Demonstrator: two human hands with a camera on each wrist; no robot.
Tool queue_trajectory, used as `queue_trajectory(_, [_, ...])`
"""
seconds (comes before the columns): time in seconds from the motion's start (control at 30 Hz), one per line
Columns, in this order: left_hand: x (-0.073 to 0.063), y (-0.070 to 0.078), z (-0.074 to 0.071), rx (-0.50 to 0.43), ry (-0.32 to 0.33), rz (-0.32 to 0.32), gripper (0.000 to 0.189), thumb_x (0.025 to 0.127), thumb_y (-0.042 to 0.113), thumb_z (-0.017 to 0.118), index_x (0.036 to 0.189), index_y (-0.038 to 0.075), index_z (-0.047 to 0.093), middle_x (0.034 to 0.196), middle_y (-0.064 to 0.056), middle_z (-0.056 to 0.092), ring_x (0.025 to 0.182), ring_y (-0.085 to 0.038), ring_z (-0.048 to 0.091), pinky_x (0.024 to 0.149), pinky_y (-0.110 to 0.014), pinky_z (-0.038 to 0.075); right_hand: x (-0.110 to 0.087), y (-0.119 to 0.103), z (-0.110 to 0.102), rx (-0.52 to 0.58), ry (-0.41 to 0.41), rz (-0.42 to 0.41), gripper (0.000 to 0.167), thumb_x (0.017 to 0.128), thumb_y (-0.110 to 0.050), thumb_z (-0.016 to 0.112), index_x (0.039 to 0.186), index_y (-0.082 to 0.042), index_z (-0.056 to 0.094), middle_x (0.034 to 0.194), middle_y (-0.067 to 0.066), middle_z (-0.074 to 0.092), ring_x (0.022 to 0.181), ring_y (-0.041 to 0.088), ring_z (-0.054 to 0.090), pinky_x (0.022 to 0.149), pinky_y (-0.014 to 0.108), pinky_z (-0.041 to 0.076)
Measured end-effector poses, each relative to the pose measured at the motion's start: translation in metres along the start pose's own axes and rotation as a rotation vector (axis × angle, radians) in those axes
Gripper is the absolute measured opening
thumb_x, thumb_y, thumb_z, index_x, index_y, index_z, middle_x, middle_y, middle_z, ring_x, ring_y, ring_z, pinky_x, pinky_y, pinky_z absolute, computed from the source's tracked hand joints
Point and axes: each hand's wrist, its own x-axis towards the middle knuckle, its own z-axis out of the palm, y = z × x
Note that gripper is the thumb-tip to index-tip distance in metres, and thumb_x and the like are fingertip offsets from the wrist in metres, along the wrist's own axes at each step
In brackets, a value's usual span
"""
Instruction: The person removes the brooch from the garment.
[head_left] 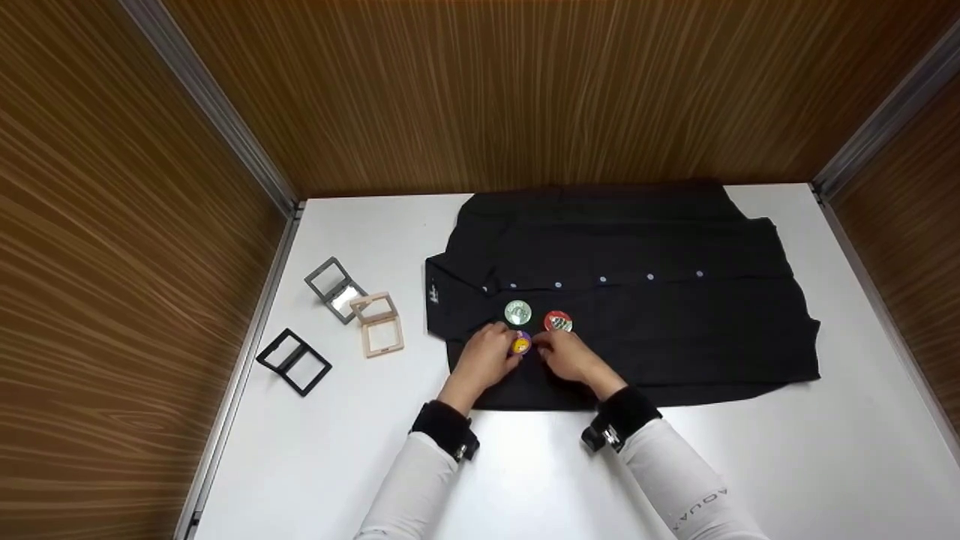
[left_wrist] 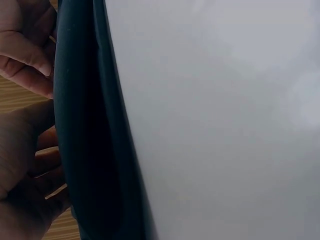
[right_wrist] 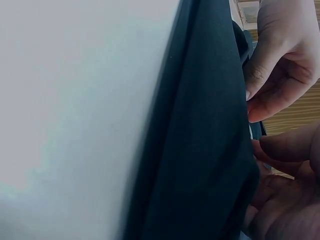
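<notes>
A dark button-up shirt (head_left: 637, 330) lies spread flat, its collar to the left and its row of buttons across the middle. On its near front is a round purple badge (head_left: 521, 344) with a yellow figure. My left hand (head_left: 484, 356) grips this badge at its left side. At the badge's right edge are the bent fingers of my right hand (head_left: 568, 355); whether they pinch it is hidden. Just beyond lie a green-and-white round badge (head_left: 517, 312) and a red round badge (head_left: 557, 321) with a tree picture. Cloth folds hide the fingertips in both wrist views.
Left of the shirt, on the white table (head_left: 360, 435), lie three hinged frames: a grey one (head_left: 328, 282), a beige one (head_left: 365, 338) touching it, and a black one (head_left: 283, 366). Wood-patterned panels (head_left: 480, 97) wall the table at the back and both sides.
</notes>
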Motion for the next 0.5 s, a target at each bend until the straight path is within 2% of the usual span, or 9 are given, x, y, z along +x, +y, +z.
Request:
queue_trajectory(0.13, [0.0004, 0.0, 0.0, -0.008, -0.006, -0.007, 0.028, 0.086, 0.027, 0.077, 0.103, 0.006, 0.072, 0.097, -0.007, 0.063, 0.091, -0.024, 0.061, 0.081, -0.036, 0.051, -0.0002, -0.0003, 0.0002, 0.033, 0.011, 0.012, 0.024, 0.093, 0.002, 0.056, 0.114, 0.003, 0.068, 0.103, 0.014, 0.068, 0.099, 0.03, 0.062, 0.093, 0.047, 0.047])
queue_trajectory(0.33, [-0.0006, 0.0009, -0.0023, -0.065, -0.01, -0.03, 0.021, 0.09, 0.022, 0.072, 0.104, 0.006, 0.072, 0.097, -0.007, 0.068, 0.091, -0.024, 0.064, 0.081, -0.036, 0.052, -0.0002, -0.0003, 0.0007, 0.108, 0.036, 0.035, 0.025, 0.092, 0.005, 0.055, 0.114, 0.002, 0.067, 0.09, 0.008, 0.066, 0.083, 0.02, 0.062, 0.084, 0.043, 0.049])
queue_trajectory(0.5, [0.0001, 0.0021, -0.004, -0.124, 0.013, -0.047, 0.017, 0.093, 0.016, 0.068, 0.105, 0.006, 0.073, 0.097, -0.007, 0.072, 0.09, -0.022, 0.068, 0.08, -0.035, 0.054, 0.0001, 0.0008, 0.0011, 0.147, 0.071, 0.044, 0.029, 0.091, 0.006, 0.056, 0.118, -0.001, 0.065, 0.089, 0.008, 0.065, 0.081, 0.02, 0.059, 0.081, 0.041, 0.048])
